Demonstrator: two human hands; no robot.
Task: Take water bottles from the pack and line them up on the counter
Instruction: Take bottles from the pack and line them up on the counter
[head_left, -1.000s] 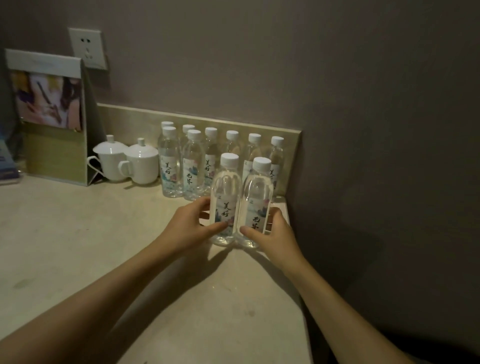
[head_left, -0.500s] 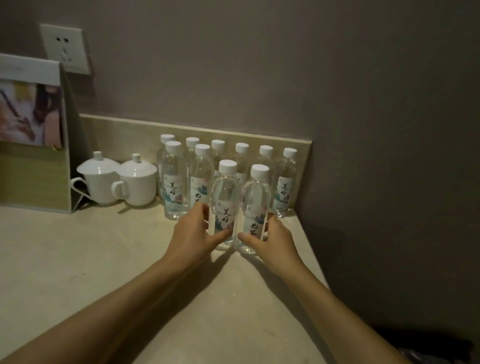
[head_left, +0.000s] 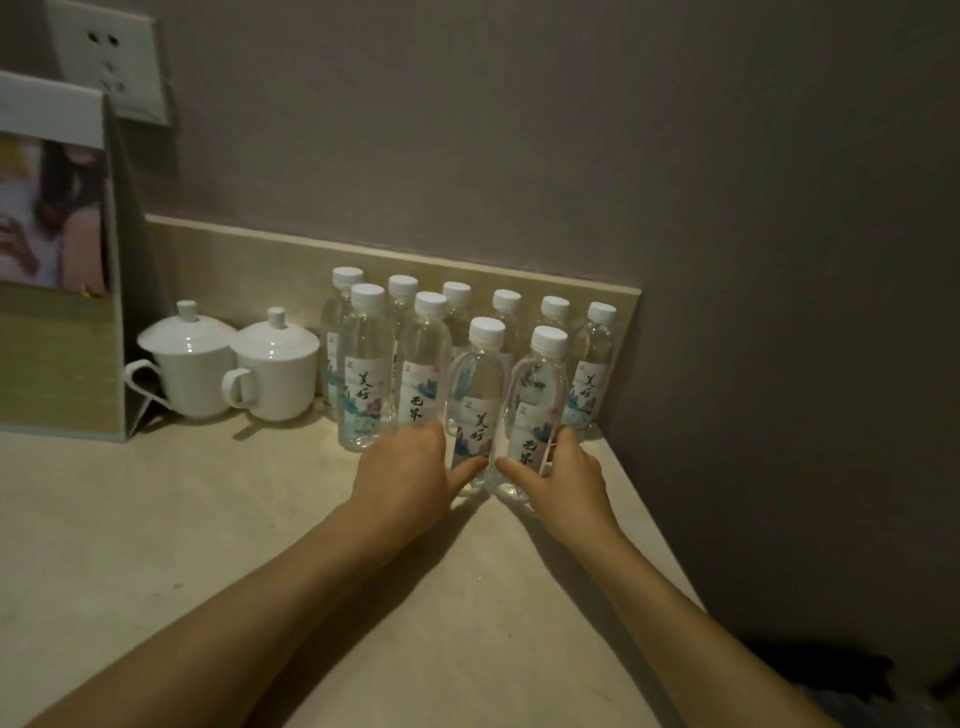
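- left hand (head_left: 410, 470) grip wraps one water bottle (head_left: 475, 405), right hand (head_left: 563, 475) grip wraps its neighbour (head_left: 535, 415), both low on the surface (head_left: 208, 519)
- risk: shoving them back could topple the standing bottle rows (head_left: 395, 364) just behind

Two lidded white cups (head_left: 228, 364) beside a blurry, perhaps photo-printed stand (head_left: 57, 260).

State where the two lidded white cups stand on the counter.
In the head view, the cups stand at the left, near the backsplash, between the card stand and the bottles.
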